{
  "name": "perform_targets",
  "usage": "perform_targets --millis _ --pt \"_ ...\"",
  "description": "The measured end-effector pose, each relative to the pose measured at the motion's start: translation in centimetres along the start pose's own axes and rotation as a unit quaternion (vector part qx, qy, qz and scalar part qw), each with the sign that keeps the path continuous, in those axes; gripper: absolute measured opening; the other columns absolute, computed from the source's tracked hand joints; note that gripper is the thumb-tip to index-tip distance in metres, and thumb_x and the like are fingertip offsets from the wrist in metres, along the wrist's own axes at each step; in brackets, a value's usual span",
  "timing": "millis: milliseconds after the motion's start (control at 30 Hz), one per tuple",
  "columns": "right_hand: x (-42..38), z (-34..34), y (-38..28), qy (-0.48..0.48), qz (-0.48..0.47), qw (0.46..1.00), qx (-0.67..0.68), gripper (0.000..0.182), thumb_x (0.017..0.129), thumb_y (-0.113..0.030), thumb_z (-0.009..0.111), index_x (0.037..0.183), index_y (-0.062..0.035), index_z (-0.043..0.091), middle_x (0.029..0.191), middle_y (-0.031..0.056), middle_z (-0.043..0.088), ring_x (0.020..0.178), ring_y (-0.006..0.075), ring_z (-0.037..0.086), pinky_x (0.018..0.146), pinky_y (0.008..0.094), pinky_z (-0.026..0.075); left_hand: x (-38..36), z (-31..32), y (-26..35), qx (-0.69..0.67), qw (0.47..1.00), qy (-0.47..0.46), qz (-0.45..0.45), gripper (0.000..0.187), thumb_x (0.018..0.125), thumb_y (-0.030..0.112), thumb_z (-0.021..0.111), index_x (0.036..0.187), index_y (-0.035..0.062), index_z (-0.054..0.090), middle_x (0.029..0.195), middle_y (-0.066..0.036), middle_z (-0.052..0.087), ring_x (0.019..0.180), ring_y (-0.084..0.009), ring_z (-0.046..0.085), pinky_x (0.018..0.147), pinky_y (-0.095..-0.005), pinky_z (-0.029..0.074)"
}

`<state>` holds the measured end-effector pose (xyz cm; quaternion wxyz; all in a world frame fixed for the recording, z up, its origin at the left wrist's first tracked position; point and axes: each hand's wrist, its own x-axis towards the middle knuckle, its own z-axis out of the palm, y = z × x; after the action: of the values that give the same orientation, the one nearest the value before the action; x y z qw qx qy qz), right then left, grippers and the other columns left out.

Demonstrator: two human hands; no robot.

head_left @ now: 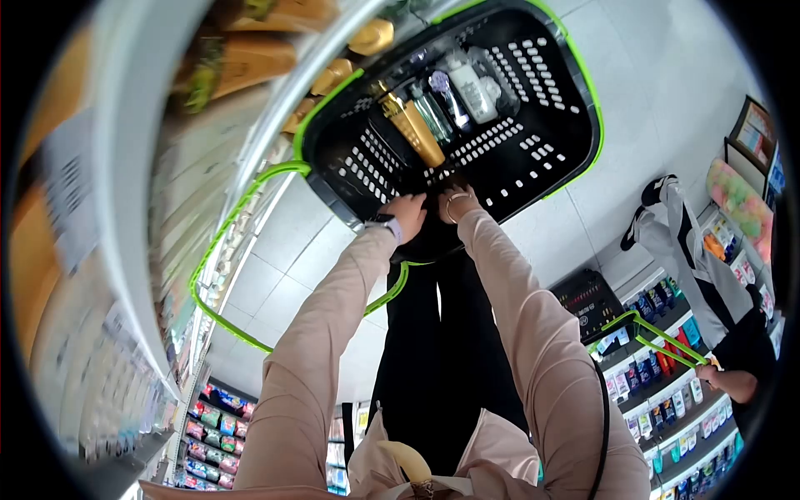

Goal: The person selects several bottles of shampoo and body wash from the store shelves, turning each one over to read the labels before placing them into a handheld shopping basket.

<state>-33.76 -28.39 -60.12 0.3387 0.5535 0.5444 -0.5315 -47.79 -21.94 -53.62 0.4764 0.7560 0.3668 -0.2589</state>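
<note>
Both my hands reach into a black basket (533,171) with a bright green rim. My left hand (408,215), with a watch on the wrist, lies at the near inner side, its fingertips lost in the dark interior. Beside it on the right is my right hand (457,204), wearing a bracelet, its fingers also partly hidden. What either hand holds, if anything, cannot be made out. Just beyond them a gold tube (414,131) lies in the basket, next to a clear bottle (433,115), a purple-topped item (450,96) and a white bottle (472,90).
A green basket handle (197,287) hangs at the left. Shelves with products (75,192) run close along the left. At the right another person (733,375) holds a black basket (586,304) by green handles, near more shelves (667,408). Pale floor tiles (642,67) surround the basket.
</note>
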Motion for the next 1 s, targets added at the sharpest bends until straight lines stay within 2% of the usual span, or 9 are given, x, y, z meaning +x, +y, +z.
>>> perform_targets --millis 100,167,233,333,433,533,633,833,1000 --pt "-2.4 1.3 -0.5 0.019 0.037 0.999 0.019 0.045 0.085 -0.025 0.034 0.129 -0.0147 0.039 0.139 0.0044 0.028 0.13 0.0226 0.023 0.105 0.0441 0.017 -6.0 -4.7 1.3 -0.024 0.999 0.032 0.006 0.036 0.083 0.015 0.048 0.117 0.0066 0.046 0.11 -0.017 0.051 0.101 -0.0331 0.05 0.087 -0.0392 0.041" --pt "-7.0 -0.8 -1.4 -0.011 0.031 0.999 -0.009 0.046 0.085 -0.026 0.034 0.13 -0.0149 0.038 0.14 0.0034 0.028 0.13 0.0226 0.022 0.105 0.0453 0.017 -10.3 -6.1 1.6 -0.13 0.933 0.333 0.046 0.037 0.078 0.005 0.05 0.114 0.0052 0.047 0.111 -0.017 0.047 0.102 -0.0335 0.047 0.088 -0.0382 0.039" --pt "-9.6 -0.7 -2.3 0.004 0.038 0.999 -0.039 0.047 0.085 -0.026 0.033 0.13 -0.0151 0.037 0.14 0.0041 0.027 0.131 0.0225 0.02 0.105 0.0473 0.016 -15.0 -4.8 -0.2 -0.172 0.905 0.388 -0.04 0.04 0.071 -0.003 0.051 0.11 0.0048 0.048 0.107 -0.016 0.045 0.1 -0.0335 0.045 0.087 -0.0361 0.04" --pt "-12.9 -0.4 -3.3 0.007 0.051 0.999 -0.016 0.046 0.085 -0.025 0.038 0.13 -0.0158 0.037 0.142 0.0035 0.023 0.131 0.0229 0.018 0.105 0.0488 0.017 -21.7 0.4 -4.7 -0.115 0.923 0.337 -0.145 0.045 0.072 0.003 0.055 0.116 0.0052 0.045 0.113 -0.017 0.044 0.105 -0.0339 0.043 0.091 -0.0397 0.037" --pt "-17.9 0.2 -5.1 0.047 0.072 0.995 0.059 0.045 0.085 -0.031 0.043 0.126 -0.0146 0.041 0.139 0.0059 0.027 0.126 0.0271 0.029 0.099 0.0506 0.029 -27.5 6.4 -9.6 -0.088 0.939 -0.002 -0.332 0.053 0.086 0.046 0.038 0.125 0.0101 0.04 0.128 -0.013 0.042 0.12 -0.0323 0.035 0.098 -0.0519 0.026" --pt "-15.6 10.3 -4.2 -0.026 0.014 0.993 0.117 0.052 0.086 -0.041 0.04 0.129 -0.0137 0.036 0.133 0.011 0.037 0.124 0.0308 0.032 0.098 0.0476 0.032 -33.3 6.0 -8.1 -0.103 0.879 -0.185 -0.426 0.057 0.085 0.052 0.033 0.131 0.0185 0.033 0.131 -0.008 0.041 0.123 -0.0271 0.035 0.102 -0.0527 0.018" --pt "-27.4 8.3 -8.7 0.068 0.045 0.995 0.065 0.05 0.086 -0.038 0.041 0.132 -0.0205 0.032 0.143 0.0075 0.017 0.13 0.0299 0.019 0.1 0.0504 0.026 -36.2 9.4 -7.1 -0.048 0.914 -0.091 -0.392 0.055 0.083 0.049 0.04 0.126 0.0154 0.04 0.125 -0.009 0.046 0.12 -0.0265 0.036 0.102 -0.0517 0.02" --pt "-29.2 6.6 -10.4 0.106 0.042 0.992 0.043 0.048 0.085 -0.036 0.043 0.128 -0.0149 0.038 0.139 0.0108 0.026 0.126 0.0317 0.028 0.099 0.0456 0.031 -37.0 9.4 -3.2 -0.074 0.91 -0.092 -0.397 0.033 0.078 0.021 0.046 0.106 0.0078 0.059 0.108 -0.015 0.058 0.103 -0.0303 0.055 0.089 -0.0442 0.04" --pt "-27.6 6.5 -12.2 0.076 -0.041 0.995 0.041 0.04 0.08 -0.027 0.047 0.115 -0.0075 0.05 0.114 0.0178 0.053 0.106 0.0329 0.05 0.091 0.0412 0.039 -39.8 7.4 -0.2 -0.14 0.929 -0.027 -0.34 0.033 0.079 0.023 0.047 0.105 0.0065 0.059 0.102 -0.018 0.059 0.097 -0.029 0.057 0.081 -0.0393 0.046"
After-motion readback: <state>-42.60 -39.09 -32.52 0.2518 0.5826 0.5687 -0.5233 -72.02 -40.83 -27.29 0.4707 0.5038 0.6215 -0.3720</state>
